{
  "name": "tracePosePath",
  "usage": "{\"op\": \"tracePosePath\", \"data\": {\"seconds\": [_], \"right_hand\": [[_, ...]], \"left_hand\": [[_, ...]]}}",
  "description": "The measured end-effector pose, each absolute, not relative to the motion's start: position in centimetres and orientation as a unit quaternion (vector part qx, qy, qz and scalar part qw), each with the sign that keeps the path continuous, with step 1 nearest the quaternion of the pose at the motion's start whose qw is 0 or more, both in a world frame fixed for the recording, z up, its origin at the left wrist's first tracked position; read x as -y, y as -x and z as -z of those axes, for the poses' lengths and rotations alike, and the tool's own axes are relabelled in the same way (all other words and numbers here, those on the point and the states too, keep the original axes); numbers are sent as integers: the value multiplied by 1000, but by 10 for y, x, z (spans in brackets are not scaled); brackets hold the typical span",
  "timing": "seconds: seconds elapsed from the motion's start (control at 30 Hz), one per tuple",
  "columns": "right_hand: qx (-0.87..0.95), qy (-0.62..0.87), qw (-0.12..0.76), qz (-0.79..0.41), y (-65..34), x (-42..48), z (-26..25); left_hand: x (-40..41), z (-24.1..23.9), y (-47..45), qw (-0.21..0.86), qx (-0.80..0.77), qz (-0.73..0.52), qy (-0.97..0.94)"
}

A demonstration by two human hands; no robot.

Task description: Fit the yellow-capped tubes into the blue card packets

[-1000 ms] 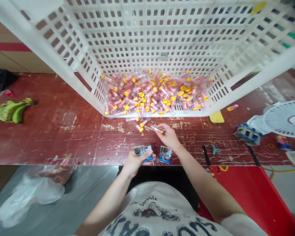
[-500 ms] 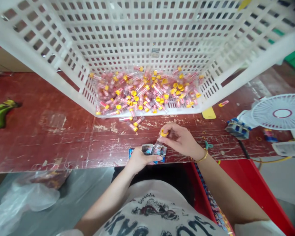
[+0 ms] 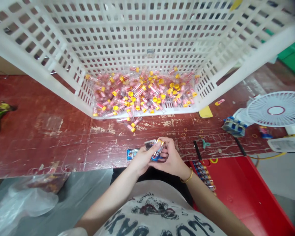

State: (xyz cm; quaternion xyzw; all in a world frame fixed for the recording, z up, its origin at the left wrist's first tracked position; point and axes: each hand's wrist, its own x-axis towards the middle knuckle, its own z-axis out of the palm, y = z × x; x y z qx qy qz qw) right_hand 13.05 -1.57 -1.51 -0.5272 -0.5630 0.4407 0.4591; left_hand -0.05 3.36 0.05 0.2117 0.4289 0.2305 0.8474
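Observation:
At the table's front edge both my hands meet around a small blue printed pack (image 3: pixel 158 152). A yellow bit shows at its top end; a tube in it is too covered to make out. My left hand (image 3: pixel 142 160) is closed, its thumb pressed on the pack. From the right, my right hand (image 3: pixel 171 156) curls its fingers round the same pack. A dark flat piece (image 3: pixel 149 144) sticks up behind my left thumb. Beside my left hand, a blue printed card (image 3: pixel 132 154) lies flat on the table. Several yellow-capped tubes (image 3: pixel 132 126) lie beyond my hands.
A white plastic basket (image 3: pixel 86 111) lies tipped towards me, with many yellow-capped clear tubes (image 3: pixel 137 95) inside. To the right are a white fan (image 3: pixel 275 109), a bundle of blue packs (image 3: pixel 234 126) and a red tray (image 3: pixel 238 193). Bananas (image 3: pixel 0 114) lie far left.
My right hand has come down and in against my left hand; the yellow-capped tube it held up is now mostly hidden. The view has shifted slightly, showing blue packs in the red tray.

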Motion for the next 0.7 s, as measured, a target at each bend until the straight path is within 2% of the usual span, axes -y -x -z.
{"op": "tracePosePath", "data": {"seconds": [0.13, 0.7], "right_hand": [[532, 553, 501, -399, -124, 19, 23], [528, 556, 518, -379, -131, 34, 27]], "left_hand": [[-30, -1, 4, 841, -428, -218, -250], [-20, 0, -1, 834, -417, -227, -281]]}}
